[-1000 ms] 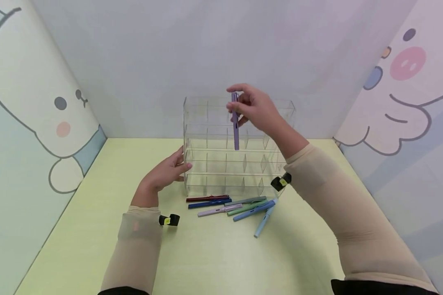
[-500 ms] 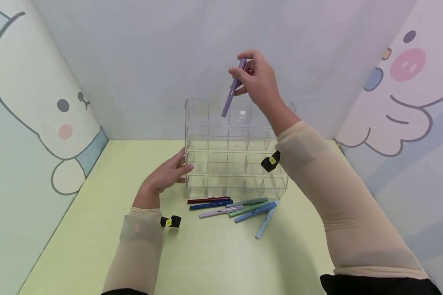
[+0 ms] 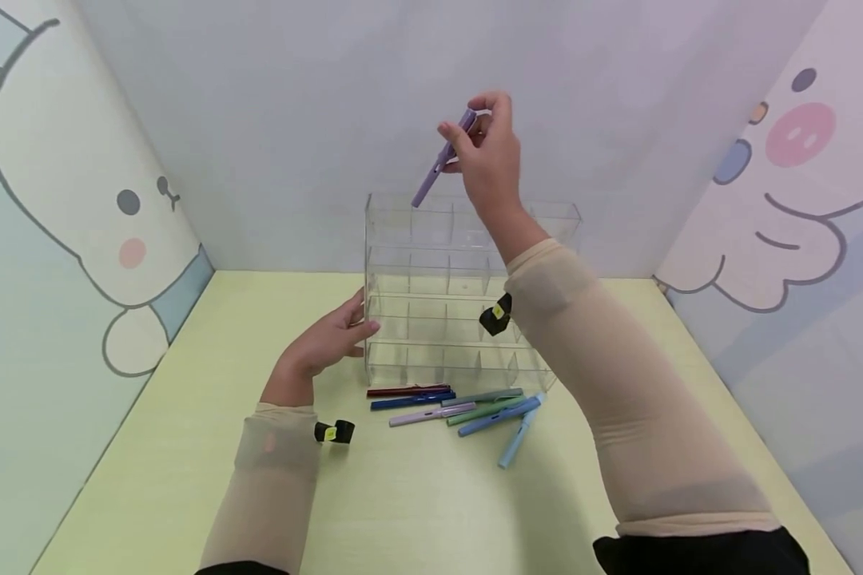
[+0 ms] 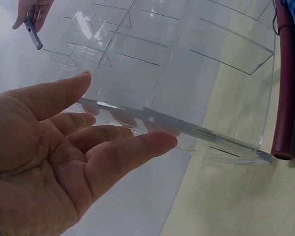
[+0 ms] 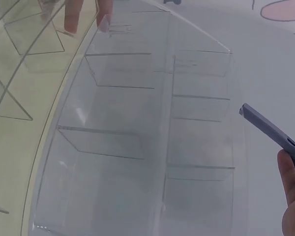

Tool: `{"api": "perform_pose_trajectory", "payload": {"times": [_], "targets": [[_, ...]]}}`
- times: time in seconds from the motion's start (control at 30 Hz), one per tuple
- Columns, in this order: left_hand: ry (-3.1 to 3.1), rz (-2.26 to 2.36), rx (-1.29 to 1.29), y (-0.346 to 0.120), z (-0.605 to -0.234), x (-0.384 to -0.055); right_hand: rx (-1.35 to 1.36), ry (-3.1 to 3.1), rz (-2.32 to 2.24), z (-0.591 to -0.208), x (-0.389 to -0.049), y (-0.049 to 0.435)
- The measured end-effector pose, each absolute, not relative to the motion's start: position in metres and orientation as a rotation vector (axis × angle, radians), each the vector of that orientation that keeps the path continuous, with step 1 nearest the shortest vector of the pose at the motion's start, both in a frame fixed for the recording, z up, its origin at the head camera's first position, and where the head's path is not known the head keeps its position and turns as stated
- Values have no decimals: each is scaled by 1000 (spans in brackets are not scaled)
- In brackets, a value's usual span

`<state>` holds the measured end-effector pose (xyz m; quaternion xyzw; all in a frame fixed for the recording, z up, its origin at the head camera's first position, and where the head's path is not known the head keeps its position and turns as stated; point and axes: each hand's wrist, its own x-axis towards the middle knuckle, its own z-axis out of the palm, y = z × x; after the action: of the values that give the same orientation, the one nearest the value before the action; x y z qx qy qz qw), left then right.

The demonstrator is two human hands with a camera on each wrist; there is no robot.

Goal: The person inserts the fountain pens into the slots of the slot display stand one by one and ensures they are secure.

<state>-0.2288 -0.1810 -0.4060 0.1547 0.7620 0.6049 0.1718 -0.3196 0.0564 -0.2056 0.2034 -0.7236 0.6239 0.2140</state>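
Note:
My right hand [image 3: 492, 156] pinches a capped purple pen [image 3: 428, 180] between thumb and fingers, high at the back. The pen slants, its lower end pointing down-left above the top tier of a clear acrylic rack [image 3: 366, 255]. In the right wrist view the pen's barrel [image 5: 266, 126] is beside the rack's top compartments. My left hand [image 3: 327, 339] is at the rack's left side, thumb near the front edge and fingers along the outer wall. The left wrist view shows those fingers [image 4: 132, 152] extended, right at the rack's clear side panel [image 4: 187, 128].
In front of the rack lie several capped pens: dark red [image 3: 407, 391], dark blue [image 3: 411, 401], lilac [image 3: 431, 414], grey-green [image 3: 483, 396], green [image 3: 482, 411], blue [image 3: 499, 417] and light blue [image 3: 518, 443]. A plain pale wall [image 3: 295, 144] stands behind, with cartoon-printed walls on both sides.
My right hand has risen with the purple pen, then shifted left. The pen has gone from upright to slanted. My left hand has stayed at the rack's side.

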Motion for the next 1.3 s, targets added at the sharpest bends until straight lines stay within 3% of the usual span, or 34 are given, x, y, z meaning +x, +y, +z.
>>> {"api": "perform_pose_trajectory", "payload": {"times": [0.97,1.3], "targets": [[2196,1687,452,-173,-404,-231,611,-2205,1692,-237,-319,54],[2211,1680,422,-176,-402,-229,577,-2012,1804,-220,-321,73]]}}
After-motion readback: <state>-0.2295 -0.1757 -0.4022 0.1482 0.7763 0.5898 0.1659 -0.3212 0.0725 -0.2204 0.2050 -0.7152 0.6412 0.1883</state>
